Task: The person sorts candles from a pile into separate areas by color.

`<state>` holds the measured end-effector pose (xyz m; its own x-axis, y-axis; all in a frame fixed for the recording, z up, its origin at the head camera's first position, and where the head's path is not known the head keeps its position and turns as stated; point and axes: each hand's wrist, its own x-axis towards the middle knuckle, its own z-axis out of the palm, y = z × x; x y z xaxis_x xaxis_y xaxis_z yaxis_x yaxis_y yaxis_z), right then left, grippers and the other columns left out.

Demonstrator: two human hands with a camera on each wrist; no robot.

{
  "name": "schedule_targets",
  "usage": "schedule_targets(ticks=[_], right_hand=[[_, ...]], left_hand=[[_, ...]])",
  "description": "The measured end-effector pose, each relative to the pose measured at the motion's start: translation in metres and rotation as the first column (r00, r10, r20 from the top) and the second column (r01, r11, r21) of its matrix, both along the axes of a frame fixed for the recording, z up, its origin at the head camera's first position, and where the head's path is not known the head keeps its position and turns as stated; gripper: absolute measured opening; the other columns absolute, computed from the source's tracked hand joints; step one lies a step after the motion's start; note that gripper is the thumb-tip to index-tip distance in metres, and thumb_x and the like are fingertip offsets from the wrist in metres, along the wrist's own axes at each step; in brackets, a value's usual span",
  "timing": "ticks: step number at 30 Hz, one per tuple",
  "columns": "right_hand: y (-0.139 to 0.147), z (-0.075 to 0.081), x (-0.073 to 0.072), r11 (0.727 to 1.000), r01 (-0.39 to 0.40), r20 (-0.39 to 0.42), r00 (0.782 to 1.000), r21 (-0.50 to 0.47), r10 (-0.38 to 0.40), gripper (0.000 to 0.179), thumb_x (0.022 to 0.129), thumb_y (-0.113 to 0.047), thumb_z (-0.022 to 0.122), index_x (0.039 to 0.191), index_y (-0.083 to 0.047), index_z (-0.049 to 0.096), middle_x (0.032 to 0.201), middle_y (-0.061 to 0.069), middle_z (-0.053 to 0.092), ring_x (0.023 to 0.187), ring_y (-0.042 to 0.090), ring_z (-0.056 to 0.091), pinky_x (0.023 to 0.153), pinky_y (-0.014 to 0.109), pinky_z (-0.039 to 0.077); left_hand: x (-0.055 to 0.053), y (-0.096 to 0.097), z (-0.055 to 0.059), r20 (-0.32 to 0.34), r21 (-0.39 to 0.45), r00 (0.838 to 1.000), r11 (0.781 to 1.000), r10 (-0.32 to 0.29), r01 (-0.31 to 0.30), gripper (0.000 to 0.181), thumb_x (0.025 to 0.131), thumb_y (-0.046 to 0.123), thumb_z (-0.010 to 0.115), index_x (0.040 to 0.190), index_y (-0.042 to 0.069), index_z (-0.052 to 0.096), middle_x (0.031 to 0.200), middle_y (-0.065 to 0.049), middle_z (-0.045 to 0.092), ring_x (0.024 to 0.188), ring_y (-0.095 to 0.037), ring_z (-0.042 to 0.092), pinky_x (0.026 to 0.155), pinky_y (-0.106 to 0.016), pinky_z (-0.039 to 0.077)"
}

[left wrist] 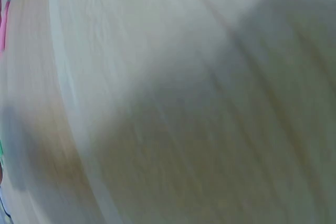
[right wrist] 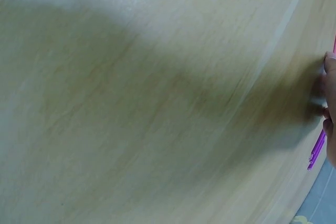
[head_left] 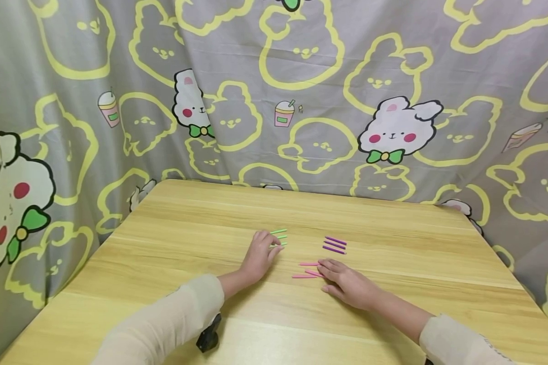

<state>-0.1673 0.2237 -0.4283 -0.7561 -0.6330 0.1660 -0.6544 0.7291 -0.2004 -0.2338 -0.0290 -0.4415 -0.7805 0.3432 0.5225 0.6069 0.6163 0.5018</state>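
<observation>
Over a small group of thin green sticks (head_left: 280, 230) is my left hand (head_left: 259, 253); its thumb and index fingertips pinch the nearest one, and the hand hides their left ends. My right hand (head_left: 349, 285) lies low over the right ends of three slim pink sticks (head_left: 304, 277). Its fingers reach forward onto them, with the thumb apart. Three purple sticks (head_left: 334, 246) lie side by side just beyond that hand. The right wrist view catches the purple sticks (right wrist: 316, 149) beside the fingers; the left wrist view has a pink stick (left wrist: 4, 27) at its edge.
Everything lies on a light wooden table (head_left: 201, 213). A grey curtain (head_left: 319, 106) with yellow outlines and white cartoon animals hangs behind it and along both sides. Under the left sleeve (head_left: 173, 309) shows a black wrist device (head_left: 208, 335).
</observation>
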Motion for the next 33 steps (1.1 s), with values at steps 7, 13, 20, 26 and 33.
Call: schedule_targets(ticks=[7,13,20,26,33], right_hand=[[0.0,-0.001,0.001,1.0,0.003,0.008,1.0,-0.003,-0.003,0.049,0.09,-0.025,0.059,0.13,0.004,0.05,0.134,0.021,0.05,0.124,0.039,0.047,0.099,0.05,0.042],[0.002,-0.002,0.004,1.0,0.008,-0.006,1.0,-0.007,-0.008,0.048,0.091,-0.025,0.058,0.13,0.002,0.05,0.135,0.02,0.05,0.124,0.038,0.047,0.099,0.049,0.043],[0.003,-0.001,0.012,1.0,-0.004,0.015,1.0,-0.012,0.004,0.047,0.092,-0.027,0.056,0.13,0.001,0.051,0.136,0.021,0.049,0.123,0.04,0.048,0.097,0.05,0.043],[0.0,0.001,0.014,1.0,-0.019,0.004,1.0,-0.021,0.019,0.048,0.091,-0.029,0.057,0.129,0.0,0.052,0.134,0.019,0.051,0.121,0.039,0.049,0.096,0.05,0.044],[-0.001,0.003,0.016,1.0,0.006,0.044,0.999,-0.027,-0.005,0.046,0.092,-0.029,0.056,0.128,0.0,0.053,0.134,0.017,0.052,0.123,0.036,0.049,0.098,0.048,0.043]], left_hand=[[0.007,0.009,0.0,0.056,-0.037,0.995,0.996,-0.08,0.082,0.013,0.086,0.018,0.063,0.092,0.006,0.063,0.09,-0.003,0.057,0.091,-0.017,0.05,0.083,-0.029,0.048],[0.009,0.016,-0.002,0.108,-0.048,0.98,0.984,-0.168,0.174,0.016,0.087,0.021,0.063,0.093,0.006,0.065,0.089,-0.002,0.059,0.09,-0.016,0.051,0.083,-0.031,0.046],[0.009,0.021,-0.004,0.088,-0.108,0.976,0.972,-0.198,0.207,0.016,0.086,0.022,0.065,0.091,0.008,0.066,0.09,-0.002,0.061,0.087,-0.015,0.051,0.079,-0.028,0.047],[0.009,0.023,-0.006,0.104,-0.159,0.974,0.963,-0.203,0.218,0.018,0.086,0.025,0.064,0.094,0.009,0.066,0.093,-0.001,0.062,0.084,-0.013,0.05,0.076,-0.023,0.046],[0.01,0.026,-0.006,0.097,-0.211,0.974,0.952,-0.207,0.223,0.018,0.085,0.027,0.065,0.091,0.01,0.067,0.092,-0.001,0.062,0.085,-0.013,0.052,0.079,-0.025,0.046]])
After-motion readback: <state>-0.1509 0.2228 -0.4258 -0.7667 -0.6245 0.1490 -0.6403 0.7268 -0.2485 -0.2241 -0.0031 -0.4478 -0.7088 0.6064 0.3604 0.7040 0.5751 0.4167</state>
